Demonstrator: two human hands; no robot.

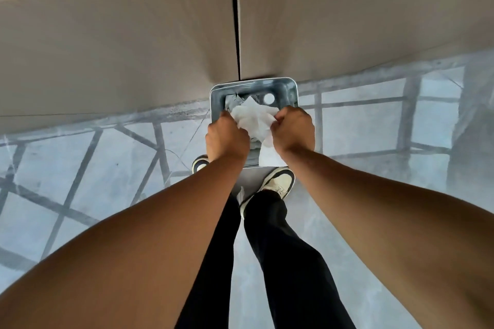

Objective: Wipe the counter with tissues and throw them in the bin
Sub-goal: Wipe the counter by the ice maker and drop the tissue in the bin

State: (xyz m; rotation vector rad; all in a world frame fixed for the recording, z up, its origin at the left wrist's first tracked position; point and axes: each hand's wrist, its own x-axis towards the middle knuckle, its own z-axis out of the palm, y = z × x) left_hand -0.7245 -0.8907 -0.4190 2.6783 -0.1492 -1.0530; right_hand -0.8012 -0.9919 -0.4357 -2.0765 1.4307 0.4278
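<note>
Seen from straight above, a shiny metal bin [283, 88] with an open rectangular top stands on the floor against the cabinet fronts. A bunch of white tissues [255, 119] hangs over its opening. My left hand [227, 137] grips the tissues' left edge and my right hand [294, 129] grips their right edge. Both fists are closed, side by side above the bin. Some crumpled paper lies inside the bin beneath them. The counter is out of view.
Beige cabinet doors [133, 48] with a dark vertical gap [235, 21] fill the upper part. My legs in black trousers and pale shoes [279, 181] stand right at the bin. The glossy grey floor [80, 168] spreads left and right.
</note>
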